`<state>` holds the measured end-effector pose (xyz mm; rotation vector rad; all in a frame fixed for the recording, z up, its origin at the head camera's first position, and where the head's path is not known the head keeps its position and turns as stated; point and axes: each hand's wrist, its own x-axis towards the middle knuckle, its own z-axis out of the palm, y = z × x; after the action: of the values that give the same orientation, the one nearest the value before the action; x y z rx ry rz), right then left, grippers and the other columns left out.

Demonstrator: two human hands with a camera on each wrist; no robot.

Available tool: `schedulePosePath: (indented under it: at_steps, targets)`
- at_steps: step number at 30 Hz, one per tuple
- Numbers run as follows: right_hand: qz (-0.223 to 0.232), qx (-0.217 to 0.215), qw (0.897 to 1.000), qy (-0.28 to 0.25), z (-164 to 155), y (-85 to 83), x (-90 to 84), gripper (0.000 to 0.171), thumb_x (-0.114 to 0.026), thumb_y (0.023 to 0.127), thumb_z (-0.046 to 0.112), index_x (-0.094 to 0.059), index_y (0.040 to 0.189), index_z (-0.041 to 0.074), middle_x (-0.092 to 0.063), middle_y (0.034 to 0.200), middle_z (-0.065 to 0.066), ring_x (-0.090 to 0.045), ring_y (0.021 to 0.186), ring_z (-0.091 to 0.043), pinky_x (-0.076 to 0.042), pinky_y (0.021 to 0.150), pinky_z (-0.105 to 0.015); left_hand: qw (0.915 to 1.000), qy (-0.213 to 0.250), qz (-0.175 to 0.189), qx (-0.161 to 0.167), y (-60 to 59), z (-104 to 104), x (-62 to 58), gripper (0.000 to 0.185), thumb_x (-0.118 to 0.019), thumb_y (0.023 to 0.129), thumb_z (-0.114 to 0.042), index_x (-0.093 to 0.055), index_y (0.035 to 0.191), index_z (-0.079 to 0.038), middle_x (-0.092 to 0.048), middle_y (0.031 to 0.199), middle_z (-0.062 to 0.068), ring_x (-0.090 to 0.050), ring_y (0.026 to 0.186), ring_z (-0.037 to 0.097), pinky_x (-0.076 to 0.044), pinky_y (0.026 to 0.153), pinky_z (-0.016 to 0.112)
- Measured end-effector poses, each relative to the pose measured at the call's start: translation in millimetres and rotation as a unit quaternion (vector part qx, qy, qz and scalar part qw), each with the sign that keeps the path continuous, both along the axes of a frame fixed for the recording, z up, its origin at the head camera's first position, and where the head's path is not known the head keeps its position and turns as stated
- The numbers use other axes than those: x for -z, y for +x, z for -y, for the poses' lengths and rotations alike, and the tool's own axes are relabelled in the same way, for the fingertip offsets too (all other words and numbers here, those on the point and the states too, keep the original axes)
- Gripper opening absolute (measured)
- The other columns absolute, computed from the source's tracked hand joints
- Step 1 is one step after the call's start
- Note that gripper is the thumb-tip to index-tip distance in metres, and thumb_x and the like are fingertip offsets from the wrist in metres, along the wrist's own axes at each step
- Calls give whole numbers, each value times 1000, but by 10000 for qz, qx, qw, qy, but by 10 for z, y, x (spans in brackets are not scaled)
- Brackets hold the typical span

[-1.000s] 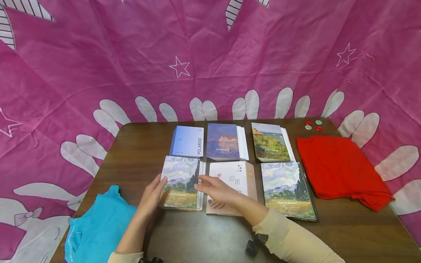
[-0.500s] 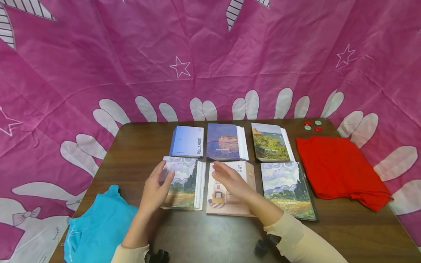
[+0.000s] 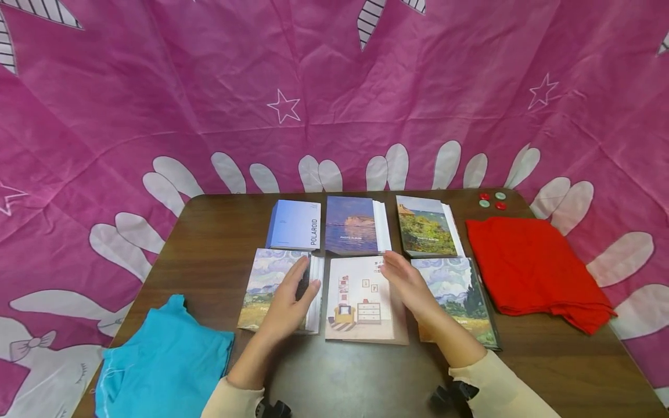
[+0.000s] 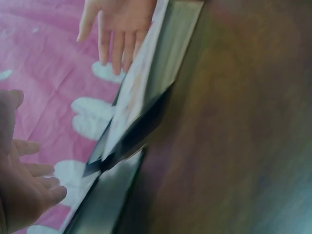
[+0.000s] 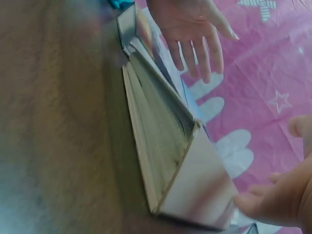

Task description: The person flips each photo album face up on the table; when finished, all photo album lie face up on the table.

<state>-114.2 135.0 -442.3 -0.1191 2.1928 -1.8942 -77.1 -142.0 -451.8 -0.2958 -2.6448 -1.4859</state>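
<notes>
Above the right part of a landscape photo album [image 3: 258,284], front left, my left hand [image 3: 284,305] hovers with fingers extended. My right hand [image 3: 418,290] is held similarly over the right edge of the middle album [image 3: 355,328], whose cream cover shows an armchair and a drawer chest. The two hands face each other across this album, gripping nothing. Partly behind my right hand and forearm lies another landscape album [image 3: 467,284]. The left wrist view shows album page edges [image 4: 173,44]; the right wrist view shows the middle album's spine [image 5: 197,183].
Behind stand a blue Polaroid album [image 3: 292,223], a purple seascape album [image 3: 350,223] and a garden album [image 3: 425,229]. A turquoise cloth [image 3: 167,360] lies left, a red cloth [image 3: 533,267] right. Several red and pale green buttons [image 3: 500,205] sit at the table's [image 3: 219,223] far right corner.
My left hand let go of the front left album and moved right. My right hand also left that album and moved right to the middle album's far edge. The front left album looks shifted slightly left.
</notes>
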Motion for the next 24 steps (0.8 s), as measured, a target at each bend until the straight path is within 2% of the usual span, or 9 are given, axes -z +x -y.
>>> schedulePosePath:
  at_steps: [3, 6, 10, 13, 16, 19, 24]
  targets:
    - [72, 238, 9997, 36, -76, 32, 18, 62, -52, 107, 23, -27, 157, -2, -28, 162, -23, -26, 150, -37, -23, 121, -52, 9999, 42, 12, 118, 15, -113, 63, 63, -57, 103, -34, -40, 153, 1, -31, 161, 21, -28, 149, 39, -23, 119, 59]
    - [328, 341, 9988, 101, -147, 80, 38, 63, -51, 108, 25, -23, 159, 0, -24, 164, -21, -22, 152, -36, -21, 122, -52, 9994, 100, 106, 298, 35, -214, 119, 62, -57, 104, -33, -41, 152, 2, -33, 160, 23, -29, 148, 40, -23, 119, 59]
    - [668, 143, 9973, 272, -219, 149, 74, 70, -50, 108, 29, -14, 161, 2, -14, 167, -19, -13, 154, -35, -14, 123, -53, 9982, 201, 371, 426, 55, -326, 169, 62, -58, 103, -34, -42, 152, 1, -33, 160, 22, -31, 147, 39, -23, 120, 55]
    - [800, -123, 9962, 306, -241, 197, 92, 74, -49, 108, 31, -8, 162, 2, -7, 168, -20, -5, 155, -36, -10, 123, -54, 9958, 297, 699, 515, 67, -394, 203, 65, -58, 103, -38, -40, 153, -1, -28, 163, 21, -28, 149, 39, -20, 120, 56]
    - [865, -228, 9959, 101, -242, 225, 109, 74, -48, 108, 31, -7, 161, 1, -5, 168, -20, -4, 155, -37, -8, 123, -55, 9922, 255, 996, 708, 73, -452, 233, 72, -58, 102, -42, -35, 156, -1, -19, 166, 20, -18, 152, 38, -15, 121, 58]
    - [904, -125, 9953, -330, -233, 237, 124, 71, -46, 108, 27, -8, 160, -3, -5, 168, -22, -5, 154, -38, -6, 123, -56, 9888, 315, 1157, 885, 72, -511, 265, 76, -59, 101, -41, -30, 157, 1, -11, 167, 19, -10, 154, 37, -9, 122, 56]
    - [1032, -46, 9908, -871, -182, 265, 104, 75, -43, 108, 28, 0, 159, -5, 3, 168, -23, 4, 154, -35, 0, 124, -52, 9826, 762, 1289, 1101, 79, -658, 297, 76, -60, 99, -37, -28, 159, -2, -3, 168, 17, -2, 154, 34, -3, 122, 56]
